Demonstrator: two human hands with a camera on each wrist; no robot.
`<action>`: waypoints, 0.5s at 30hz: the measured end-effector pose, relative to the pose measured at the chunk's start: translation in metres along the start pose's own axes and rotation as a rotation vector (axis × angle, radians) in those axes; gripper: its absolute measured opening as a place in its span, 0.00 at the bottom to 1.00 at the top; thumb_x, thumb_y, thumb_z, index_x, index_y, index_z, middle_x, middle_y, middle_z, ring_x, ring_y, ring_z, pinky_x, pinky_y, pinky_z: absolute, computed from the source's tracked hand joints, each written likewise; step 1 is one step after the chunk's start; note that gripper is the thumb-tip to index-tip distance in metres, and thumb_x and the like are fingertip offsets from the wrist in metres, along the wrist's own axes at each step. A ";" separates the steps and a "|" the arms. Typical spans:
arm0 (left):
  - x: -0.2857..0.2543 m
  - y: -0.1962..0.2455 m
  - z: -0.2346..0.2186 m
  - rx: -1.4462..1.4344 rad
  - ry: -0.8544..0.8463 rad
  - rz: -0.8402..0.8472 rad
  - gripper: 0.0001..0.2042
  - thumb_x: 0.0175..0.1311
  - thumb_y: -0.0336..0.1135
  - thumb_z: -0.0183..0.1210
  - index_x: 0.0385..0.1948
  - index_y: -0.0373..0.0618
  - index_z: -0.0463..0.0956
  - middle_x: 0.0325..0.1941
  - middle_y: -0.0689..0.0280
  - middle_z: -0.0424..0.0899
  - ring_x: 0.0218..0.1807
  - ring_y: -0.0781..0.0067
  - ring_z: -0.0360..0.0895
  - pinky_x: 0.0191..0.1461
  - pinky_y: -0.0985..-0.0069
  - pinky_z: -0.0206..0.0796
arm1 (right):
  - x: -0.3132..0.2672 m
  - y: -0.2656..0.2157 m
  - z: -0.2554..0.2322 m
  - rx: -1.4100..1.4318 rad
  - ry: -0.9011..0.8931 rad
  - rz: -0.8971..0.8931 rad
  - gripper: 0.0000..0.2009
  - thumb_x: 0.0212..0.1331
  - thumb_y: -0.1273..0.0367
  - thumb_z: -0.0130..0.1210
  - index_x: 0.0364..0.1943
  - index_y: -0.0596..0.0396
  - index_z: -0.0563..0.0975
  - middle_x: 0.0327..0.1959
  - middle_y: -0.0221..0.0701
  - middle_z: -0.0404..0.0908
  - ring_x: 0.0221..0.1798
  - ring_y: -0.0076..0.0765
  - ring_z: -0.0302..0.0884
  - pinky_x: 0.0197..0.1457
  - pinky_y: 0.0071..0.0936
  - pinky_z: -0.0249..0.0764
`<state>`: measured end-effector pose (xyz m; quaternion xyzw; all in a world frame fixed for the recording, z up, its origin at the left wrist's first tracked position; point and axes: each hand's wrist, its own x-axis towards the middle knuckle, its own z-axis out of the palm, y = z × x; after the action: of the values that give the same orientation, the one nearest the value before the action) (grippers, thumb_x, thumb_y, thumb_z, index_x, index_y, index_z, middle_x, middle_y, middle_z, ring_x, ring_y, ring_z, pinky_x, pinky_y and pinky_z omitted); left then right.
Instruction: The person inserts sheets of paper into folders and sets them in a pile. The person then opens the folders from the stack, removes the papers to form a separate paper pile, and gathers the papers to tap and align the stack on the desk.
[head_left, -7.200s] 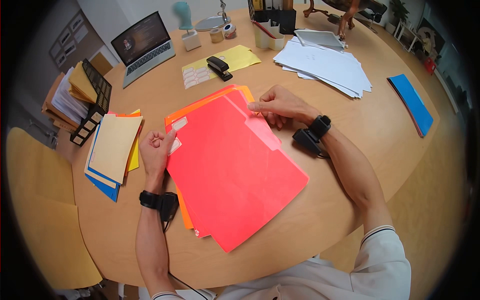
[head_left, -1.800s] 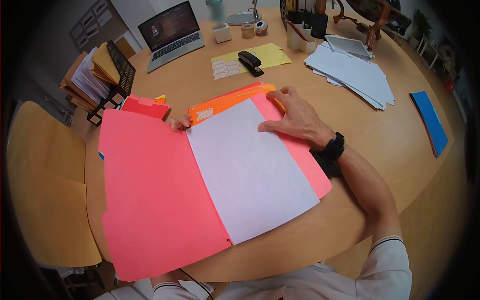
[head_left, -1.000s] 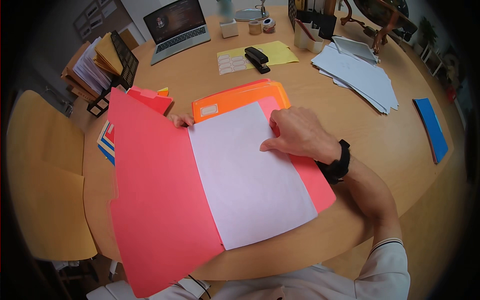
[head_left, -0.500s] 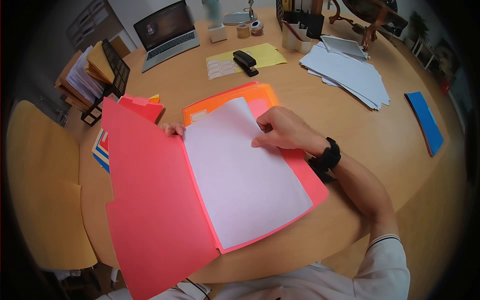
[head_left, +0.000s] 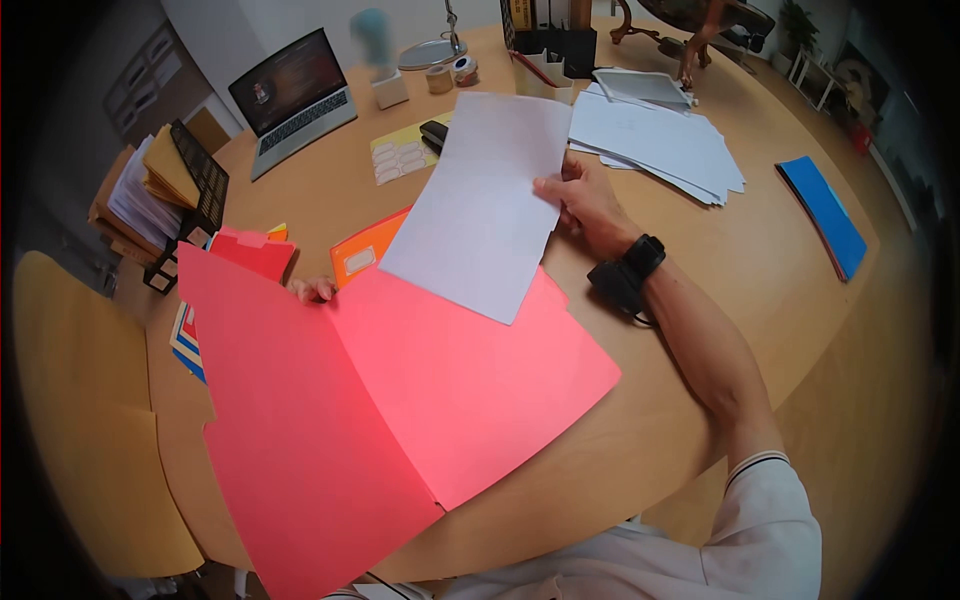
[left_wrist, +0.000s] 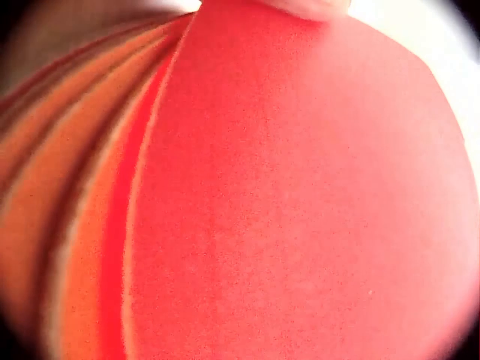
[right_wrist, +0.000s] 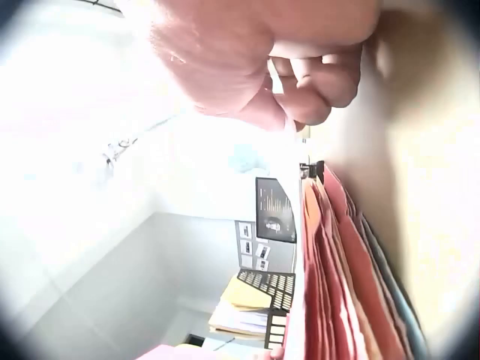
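A pinkish-red file folder (head_left: 460,400) lies spread on the table, its left cover tilted up. My left hand (head_left: 313,290) grips that cover near the top of the fold; most of this hand is hidden behind it. In the left wrist view a fingertip (left_wrist: 300,6) shows at the top of the red card. My right hand (head_left: 592,208) pinches the right edge of a white paper sheet (head_left: 475,210), thumb on top. The sheet hangs slanted over the folder's upper part. Beneath the folder, an orange folder (head_left: 343,247) sticks out, bearing a white label.
Behind the sheet, a black stapler (head_left: 434,134) shows partly, on a yellow sheet with labels (head_left: 393,160). Around these stand a laptop (head_left: 300,105), a paper stack (head_left: 665,150), a blue folder (head_left: 825,215), a file holder (head_left: 205,180) and more folders (head_left: 250,255) at left.
The red folder, closed at first, has been opened. My right hand has since lifted the white sheet up and away from its right side, baring the inside. My left hand stays at the cover.
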<state>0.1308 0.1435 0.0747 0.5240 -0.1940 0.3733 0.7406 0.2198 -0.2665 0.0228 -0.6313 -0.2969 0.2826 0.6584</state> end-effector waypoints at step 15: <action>-0.005 0.002 0.007 -0.005 -0.049 -0.003 0.14 0.78 0.46 0.52 0.35 0.45 0.72 0.34 0.68 0.72 0.46 0.69 0.71 0.59 0.70 0.62 | 0.036 0.017 -0.064 0.472 0.780 -0.062 0.11 0.63 0.66 0.56 0.31 0.61 0.75 0.22 0.36 0.79 0.14 0.36 0.74 0.12 0.29 0.62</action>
<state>0.1271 0.1358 0.0749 0.5312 -0.2122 0.3587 0.7376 0.2916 -0.2815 0.0051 -0.5138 0.0268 0.0639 0.8551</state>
